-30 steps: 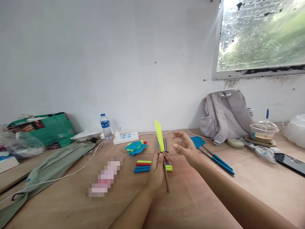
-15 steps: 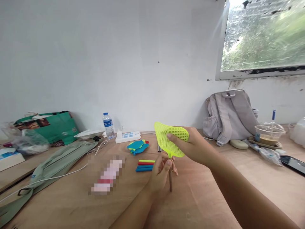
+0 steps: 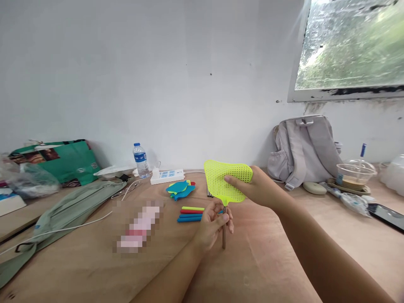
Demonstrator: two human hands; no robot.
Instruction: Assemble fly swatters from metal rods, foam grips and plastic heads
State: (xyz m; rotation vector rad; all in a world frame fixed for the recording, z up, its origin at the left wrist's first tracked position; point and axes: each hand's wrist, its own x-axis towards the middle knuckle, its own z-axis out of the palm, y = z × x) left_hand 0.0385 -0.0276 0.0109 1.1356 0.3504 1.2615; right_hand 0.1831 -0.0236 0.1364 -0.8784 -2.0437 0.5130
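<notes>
A yellow-green fly swatter head (image 3: pixel 217 181) with a perforated face stands upright in front of me. My right hand (image 3: pixel 249 185) grips its right edge, thumb on the near face and the other fingers hidden behind. Below the head's neck runs a thin brownish rod (image 3: pixel 224 240), pinched by my left hand (image 3: pixel 214 221) between thumb and fingers. Beyond my left hand lie several coloured handles (image 3: pixel 190 217), yellow-green, red and blue. Farther back is a small pile of blue, yellow-green and red swatter heads (image 3: pixel 183 192). Dark thin rods (image 3: pixel 208 193) show partly behind the swatter head.
A white power strip (image 3: pixel 167 176) and a water bottle (image 3: pixel 140 160) stand by the wall. To the left are a green bag (image 3: pixel 69 162), a grey-green strap (image 3: pixel 69 210) and a white cable. On the right are a backpack (image 3: pixel 303 151), a plastic cup (image 3: pixel 355 174) and a phone (image 3: pixel 388 219).
The swatter head has turned to face me more squarely and sits straighter above the rod. Both hands keep their hold. The camera view has shifted slightly.
</notes>
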